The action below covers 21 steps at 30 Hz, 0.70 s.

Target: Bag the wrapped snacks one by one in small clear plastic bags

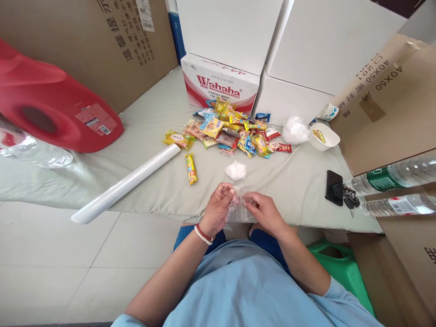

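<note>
Between my hands, near the front edge of the cloth-covered table (150,190), is a thin clear plastic bag (240,202). My left hand (220,202) pinches one side of it, and the fingers of my right hand (262,206) are closed on the other side. Just beyond my fingers lies a crumpled white plastic bundle (236,170). To the left rests a single yellow snack packet (191,169). Farther back sits a heap of wrapped snacks (231,129) in many colours.
A white plastic roll (126,184) juts over the front edge at left, near a red jug (57,100). At right are a bowl (325,141), another white plastic bundle (295,130), a phone (334,187), keys (350,199) and water bottles (398,177). Boxes (221,84) stand behind.
</note>
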Available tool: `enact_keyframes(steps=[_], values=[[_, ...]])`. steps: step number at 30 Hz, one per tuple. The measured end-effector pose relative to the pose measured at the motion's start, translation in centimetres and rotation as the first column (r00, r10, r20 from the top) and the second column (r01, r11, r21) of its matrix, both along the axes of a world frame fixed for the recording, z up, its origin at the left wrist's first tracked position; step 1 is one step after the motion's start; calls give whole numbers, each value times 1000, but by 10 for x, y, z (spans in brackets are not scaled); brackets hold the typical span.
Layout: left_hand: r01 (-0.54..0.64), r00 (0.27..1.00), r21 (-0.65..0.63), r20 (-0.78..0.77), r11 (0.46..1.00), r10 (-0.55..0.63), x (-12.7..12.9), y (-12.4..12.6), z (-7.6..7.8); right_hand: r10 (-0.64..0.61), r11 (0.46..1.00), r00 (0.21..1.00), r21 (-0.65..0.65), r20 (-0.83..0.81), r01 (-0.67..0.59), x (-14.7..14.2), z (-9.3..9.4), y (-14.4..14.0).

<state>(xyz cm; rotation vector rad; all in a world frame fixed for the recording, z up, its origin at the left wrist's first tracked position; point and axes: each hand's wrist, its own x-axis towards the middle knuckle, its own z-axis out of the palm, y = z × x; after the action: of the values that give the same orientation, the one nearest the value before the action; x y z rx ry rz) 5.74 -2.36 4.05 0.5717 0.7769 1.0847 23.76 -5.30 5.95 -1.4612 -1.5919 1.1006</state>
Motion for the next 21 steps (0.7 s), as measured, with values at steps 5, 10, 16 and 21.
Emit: enact_keyframes(steps=[5,10,16,21], values=[[-143,988,-63,-73,988,139,-24,8,-2,-284,957,890,-169,-357,237,36,3,5],[-384,903,-54,-231,922,363,-46,20,-15,-437,894,745,-336,-504,296,79,9,-2],[-490,463,409,-626,769,628,-63,12,-20,-524,834,715,-447,-463,322,78,-1,-10],[144,457,750,-629,646,628,-48,-18,13,-477,868,743,-381,-469,317,67,7,-7]])
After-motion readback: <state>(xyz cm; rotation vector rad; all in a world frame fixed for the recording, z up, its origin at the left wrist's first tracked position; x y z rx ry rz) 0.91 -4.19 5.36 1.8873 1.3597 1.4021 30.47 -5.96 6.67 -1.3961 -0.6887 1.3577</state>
